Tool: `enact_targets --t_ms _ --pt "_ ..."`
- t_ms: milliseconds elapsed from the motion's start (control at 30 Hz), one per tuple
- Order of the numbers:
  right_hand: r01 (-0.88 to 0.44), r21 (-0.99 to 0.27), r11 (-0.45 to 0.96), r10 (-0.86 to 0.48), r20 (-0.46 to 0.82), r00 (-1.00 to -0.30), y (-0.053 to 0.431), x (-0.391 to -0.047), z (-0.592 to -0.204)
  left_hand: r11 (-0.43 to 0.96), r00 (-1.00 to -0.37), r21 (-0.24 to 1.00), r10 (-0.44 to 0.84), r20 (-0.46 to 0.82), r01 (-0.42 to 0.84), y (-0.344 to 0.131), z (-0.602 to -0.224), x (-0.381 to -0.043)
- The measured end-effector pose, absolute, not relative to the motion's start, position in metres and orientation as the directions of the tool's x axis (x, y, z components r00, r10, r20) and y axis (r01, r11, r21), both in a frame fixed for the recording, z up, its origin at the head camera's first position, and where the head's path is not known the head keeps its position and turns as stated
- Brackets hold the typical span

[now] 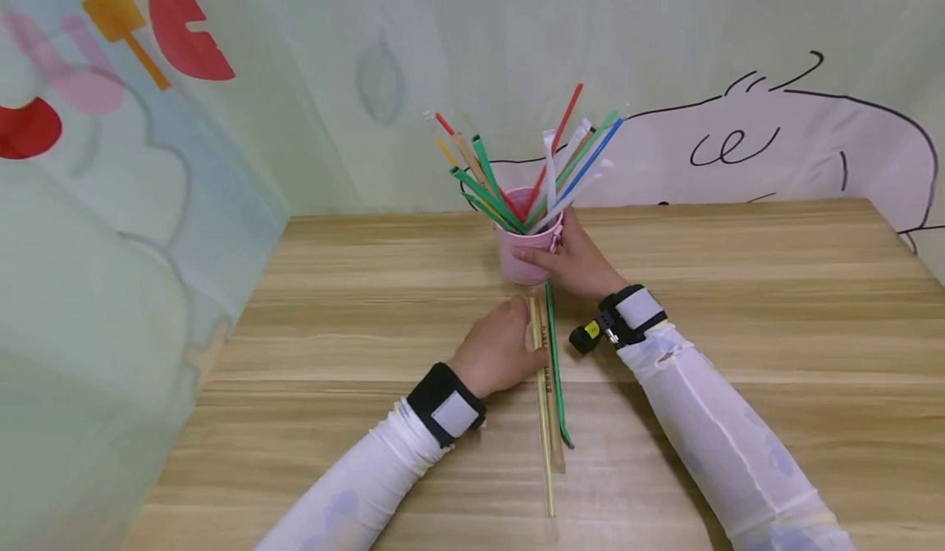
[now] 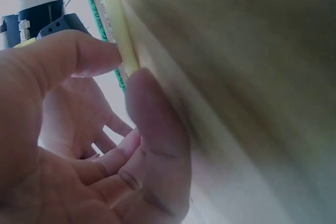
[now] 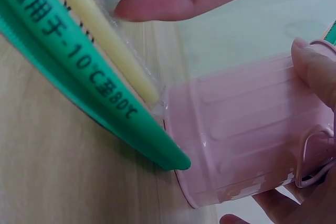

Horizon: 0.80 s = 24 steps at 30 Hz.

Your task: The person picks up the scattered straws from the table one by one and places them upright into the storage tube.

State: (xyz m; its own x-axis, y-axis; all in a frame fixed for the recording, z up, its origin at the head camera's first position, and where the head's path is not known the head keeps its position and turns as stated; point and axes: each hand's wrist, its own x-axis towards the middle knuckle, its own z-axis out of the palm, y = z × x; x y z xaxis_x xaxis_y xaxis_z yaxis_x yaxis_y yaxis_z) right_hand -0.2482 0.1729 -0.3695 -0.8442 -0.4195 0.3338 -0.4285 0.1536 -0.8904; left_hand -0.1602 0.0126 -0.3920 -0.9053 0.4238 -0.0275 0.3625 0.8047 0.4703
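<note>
A small pink bucket (image 1: 517, 256) full of straws stands towards the back of the table. My right hand (image 1: 583, 260) grips it from the right, thumb across its front and the other fingers behind. In front of the bucket lie a pale yellow straw (image 1: 543, 428), a brown paper-wrapped straw (image 1: 555, 428) and a green-wrapped straw (image 1: 557, 362) with printing, side by side. My left hand (image 1: 498, 350) is at their left, pinching the pale yellow straw between thumb and forefinger; its other fingers curl loosely in the left wrist view.
Straws (image 1: 550, 166) in red, green, blue, white and brown fan out above the bucket's rim. The wood-grain table (image 1: 332, 313) ends at a printed cloth backdrop (image 1: 332, 84). A small black camera (image 1: 585, 338) juts out from the right wristband.
</note>
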Motion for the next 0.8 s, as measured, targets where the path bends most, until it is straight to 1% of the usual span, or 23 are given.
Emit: enact_targets --t_ms 133,300,500,800 --pt "-0.421 -0.894 0.155 -0.420 0.326 -0.847 0.172 -0.248 -0.368 0.826 -0.919 0.440 0.395 -0.003 0.353 0.012 -0.391 -0.160" --pt "-0.414 -0.897 0.153 -0.413 0.323 -0.852 0.171 -0.247 -0.367 0.831 -0.932 0.448 0.362 0.018 0.331 0.010 -0.389 -0.159" --pt "-0.426 -0.893 0.146 -0.421 0.333 -0.844 0.171 -0.248 -0.368 0.799 -0.945 0.537 0.328 -0.010 0.272 0.000 -0.381 -0.156" --pt "-0.445 -0.886 0.127 -0.427 0.356 -0.831 0.172 -0.250 -0.370 0.734 -0.952 0.619 0.295 0.081 0.280 -0.028 -0.345 -0.159"
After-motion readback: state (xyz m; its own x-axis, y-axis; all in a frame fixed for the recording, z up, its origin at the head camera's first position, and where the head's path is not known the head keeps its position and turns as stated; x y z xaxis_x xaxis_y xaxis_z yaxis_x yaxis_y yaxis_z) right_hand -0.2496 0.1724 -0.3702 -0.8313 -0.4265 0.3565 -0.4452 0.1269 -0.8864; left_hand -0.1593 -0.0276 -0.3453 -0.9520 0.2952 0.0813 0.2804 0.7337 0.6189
